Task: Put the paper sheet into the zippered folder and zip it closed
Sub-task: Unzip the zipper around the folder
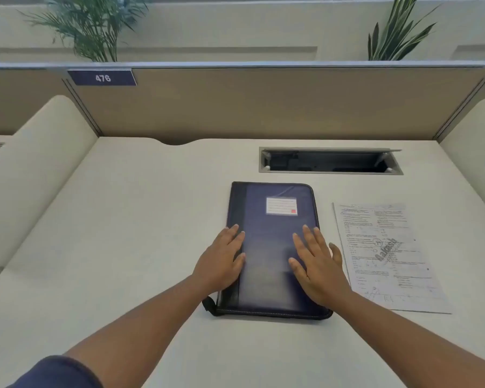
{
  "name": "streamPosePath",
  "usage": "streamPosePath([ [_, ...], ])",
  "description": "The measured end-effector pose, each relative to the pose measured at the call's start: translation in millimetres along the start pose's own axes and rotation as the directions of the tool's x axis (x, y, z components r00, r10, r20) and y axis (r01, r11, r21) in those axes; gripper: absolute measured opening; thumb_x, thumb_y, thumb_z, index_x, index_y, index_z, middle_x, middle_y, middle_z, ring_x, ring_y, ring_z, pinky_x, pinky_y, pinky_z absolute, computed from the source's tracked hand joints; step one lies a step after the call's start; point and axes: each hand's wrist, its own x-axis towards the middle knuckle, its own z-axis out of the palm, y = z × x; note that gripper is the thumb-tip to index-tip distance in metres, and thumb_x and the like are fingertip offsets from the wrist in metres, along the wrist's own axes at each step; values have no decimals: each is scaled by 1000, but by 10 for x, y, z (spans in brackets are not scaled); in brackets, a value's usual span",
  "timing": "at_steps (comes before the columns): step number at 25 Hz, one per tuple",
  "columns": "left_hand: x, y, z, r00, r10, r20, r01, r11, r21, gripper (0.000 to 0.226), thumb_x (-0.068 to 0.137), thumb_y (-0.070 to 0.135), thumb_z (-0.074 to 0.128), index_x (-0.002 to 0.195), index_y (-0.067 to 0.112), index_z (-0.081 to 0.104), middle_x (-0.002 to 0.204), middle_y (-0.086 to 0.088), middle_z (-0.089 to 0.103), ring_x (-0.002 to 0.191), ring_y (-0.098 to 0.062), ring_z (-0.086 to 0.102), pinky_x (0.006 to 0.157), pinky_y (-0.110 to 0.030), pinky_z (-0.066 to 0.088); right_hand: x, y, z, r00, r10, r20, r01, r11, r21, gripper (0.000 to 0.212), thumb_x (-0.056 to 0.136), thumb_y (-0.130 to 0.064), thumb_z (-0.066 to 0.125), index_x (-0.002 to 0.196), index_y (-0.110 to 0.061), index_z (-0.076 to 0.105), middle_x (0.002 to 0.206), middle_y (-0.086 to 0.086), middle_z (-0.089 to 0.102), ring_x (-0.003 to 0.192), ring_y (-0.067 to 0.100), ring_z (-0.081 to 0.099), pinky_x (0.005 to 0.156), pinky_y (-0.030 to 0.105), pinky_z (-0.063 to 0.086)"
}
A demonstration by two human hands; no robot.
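A plate reading "476" (102, 78) sits at eleven o'clock on the divider. One zippered folder (269, 219) lies closed mid-desk (123, 233), long axis twelve-to-six, label (281, 206) far end. Left hand (221, 261) and right hand (317, 264) rest flat on it, fingers spread — holding nothing. One paper sheet (387, 256) lies just beside at three o'clock, its print too blurred to read.

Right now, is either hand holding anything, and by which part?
Nothing is held. Left hand and right hand lie flat and open on the folder; the paper lies untouched beside it.
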Motion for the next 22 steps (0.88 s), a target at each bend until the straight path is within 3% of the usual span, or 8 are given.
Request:
streamPosePath([
  [4,-53,-87,199,997,-47,54,47,999,-7,55,105,43,40,157,28,30,169,8,14,156,-15,7,120,-32,22,26,102,148,991,76,110,-72,996,-46,65,101,-62,19,160,-37,12,171,-6,-10,156,20,-16,122,54,7],
  [9,-36,-171,308,998,-28,-48,29,999,20,52,101,48,44,151,30,45,164,11,28,152,-14,21,115,-27,27,155,162,223,987,110,115,-111,994,1,63,98,-65,29,153,-35,34,170,-2,14,156,23,6,119,52,23],
  [11,1,-193,300,991,40,-126,-35,998,48,48,98,48,48,139,26,60,153,6,48,141,-19,42,110,-29,37,272,161,216,993,110,46,-111,993,26,54,95,-64,34,135,-33,50,167,0,24,152,27,19,112,54,34],
  [14,118,-272,328,949,167,-267,-153,986,72,35,95,42,57,115,19,74,122,1,69,109,-23,58,95,-33,50,575,162,201,996,88,-35,-86,996,37,42,94,-61,40,117,-29,55,166,3,24,151,30,22,106,55,42],
  [16,197,-290,337,934,197,-299,-187,980,62,23,95,36,62,103,19,75,106,3,68,95,-23,58,86,-33,48,793,172,195,995,89,-35,-88,996,23,49,96,-59,41,131,-28,54,169,4,19,154,31,17,108,55,40],
  [18,305,-306,321,932,197,-306,-190,980,51,14,95,32,64,96,20,72,96,5,64,83,-22,52,76,-35,46,990,184,195,995,102,0,-102,995,-6,62,97,-62,35,150,-30,42,171,2,12,156,29,7,111,54,34],
  [22,619,-349,247,937,172,-303,-187,982,-21,12,94,27,62,98,19,70,87,4,59,75,-18,51,65,-37,49,1202,202,217,994,108,9,-107,993,-42,73,94,-70,23,157,-34,30,171,1,12,157,27,3,115,53,28],
])
